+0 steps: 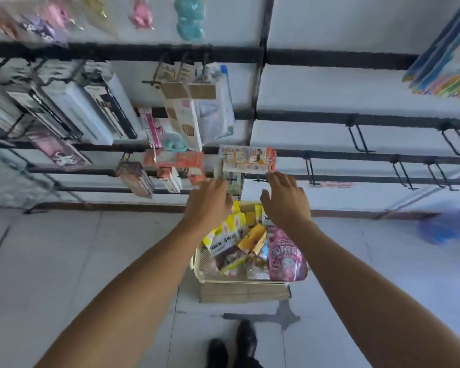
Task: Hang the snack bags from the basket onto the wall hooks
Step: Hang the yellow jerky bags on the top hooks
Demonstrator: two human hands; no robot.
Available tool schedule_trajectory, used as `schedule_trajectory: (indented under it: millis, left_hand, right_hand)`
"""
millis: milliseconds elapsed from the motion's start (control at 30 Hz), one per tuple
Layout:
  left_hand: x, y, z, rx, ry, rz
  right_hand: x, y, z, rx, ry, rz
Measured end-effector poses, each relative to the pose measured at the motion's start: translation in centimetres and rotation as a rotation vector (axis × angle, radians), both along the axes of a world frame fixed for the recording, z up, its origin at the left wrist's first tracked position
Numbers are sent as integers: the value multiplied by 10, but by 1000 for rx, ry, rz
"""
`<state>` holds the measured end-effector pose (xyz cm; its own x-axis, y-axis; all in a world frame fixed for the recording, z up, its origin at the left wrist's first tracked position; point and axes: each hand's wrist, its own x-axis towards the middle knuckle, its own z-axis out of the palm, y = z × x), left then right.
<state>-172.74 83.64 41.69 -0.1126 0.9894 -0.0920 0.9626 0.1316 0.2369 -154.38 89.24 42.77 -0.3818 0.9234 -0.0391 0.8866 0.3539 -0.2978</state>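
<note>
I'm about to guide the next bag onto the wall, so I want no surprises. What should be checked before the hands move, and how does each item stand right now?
1. Left hand free for a grip: ok, fingers relaxed, holding nothing.
2. Right hand free: ok, open above the basket.
3. Snack bags left in the cream plastic basket: ok, several remain, including the pink pouch at its right side.
4. Empty black wall hooks: ok, several bare ones to the right.
5. Colourful packet seated on its hook: cannot tell, the hook is hidden.
6. Hang holes in the bags: cannot tell, too blurred.
</note>
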Motion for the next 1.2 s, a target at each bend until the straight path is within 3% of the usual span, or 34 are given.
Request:
schedule_trajectory:
  millis: [333,533,700,867,1200]
  left_hand:
    - [0,-33,-176,-324,-244,287]
    - [9,-34,-256,-320,-406,519]
    - [10,-32,-292,-358,-631,750]
    - [6,-32,-313,-269,-816,918]
    - [1,-36,-304,-167,-885,1082]
  right_hand:
    - [-20,-3,-171,-388,-14,118]
    - [-55,1,-245,-465,-90,90]
    - [-67,5,-281,-500,-165,63]
    - [-73,2,-295,-488,-173,56]
    - [-67,1,-289,-463,198,-80]
